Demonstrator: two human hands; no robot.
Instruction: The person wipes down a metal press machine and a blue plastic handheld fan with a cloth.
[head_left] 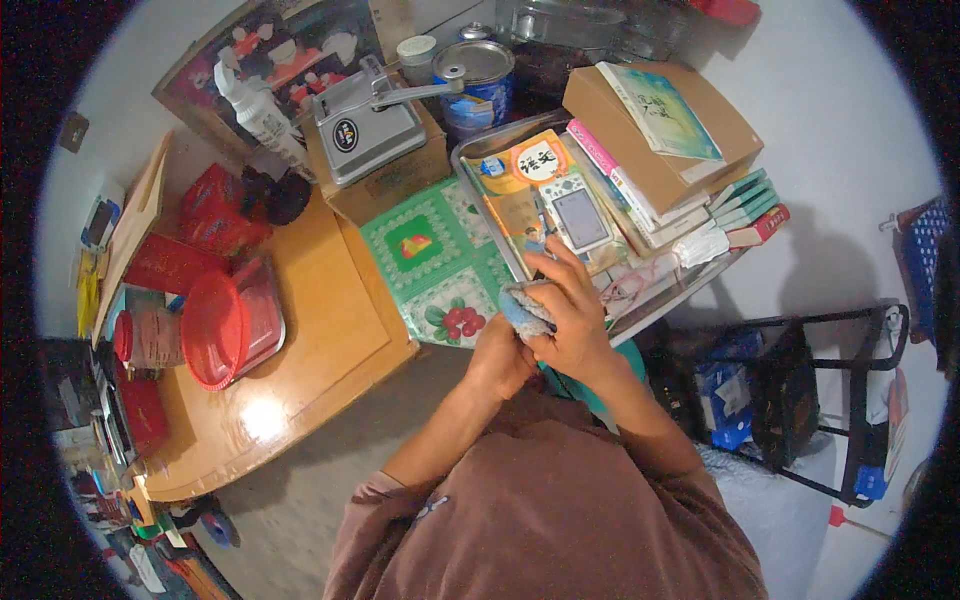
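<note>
Both my hands meet just in front of my chest, at the near edge of a metal tray. My right hand (568, 312) is closed around a bunched blue-grey cloth (524, 310), with some of its fingers lifted and stretched forward. Right below it, my left hand (498, 358) is closed and pressed against the right one. Its fingers are mostly hidden, so what it grips does not show. Ahead of the hands, an orange-yellow book (522, 205) and a white rectangular thing with a grey panel (580, 219) lie in the tray (648, 312).
A green patterned mat (420, 240) covers part of the wooden desk (310, 370). Left stand a red basket (214, 335) and a white spray bottle (262, 118). A grey lever-armed metal device (368, 125) sits on a box. Right are stacked books (660, 225) and a black-framed rack (810, 380).
</note>
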